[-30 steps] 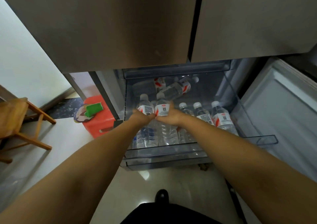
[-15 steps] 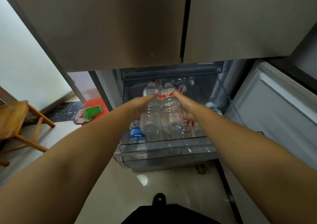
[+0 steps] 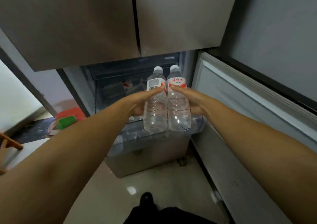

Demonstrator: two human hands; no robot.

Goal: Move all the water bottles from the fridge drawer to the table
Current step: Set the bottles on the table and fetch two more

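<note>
The left hand (image 3: 137,101) grips one water bottle (image 3: 155,103) around its middle, thumb laid across the barcode side of the label, and the right hand (image 3: 193,101) holds a second bottle (image 3: 178,103) the same way, thumb on the red-printed label. Both bottles stand upright and touch side by side, raised clear above the open fridge drawer (image 3: 151,138), white caps up against the dark of the compartment behind.

This looks like the carrying step: two bottles are out of the drawer and not yet set down. Through the clear front of the drawer the tops of more bottles (image 3: 130,134) show, blurred, so the count left is hard to tell, and something red and white lies further back that may be another bottle on its side.

The counter is not in view here. The next move calls for turning away from the fridge with both bottles kept upright and firmly held, and clearing the open fridge door (image 3: 257,103) at the right. Further trips to the drawer seem needed.
</note>
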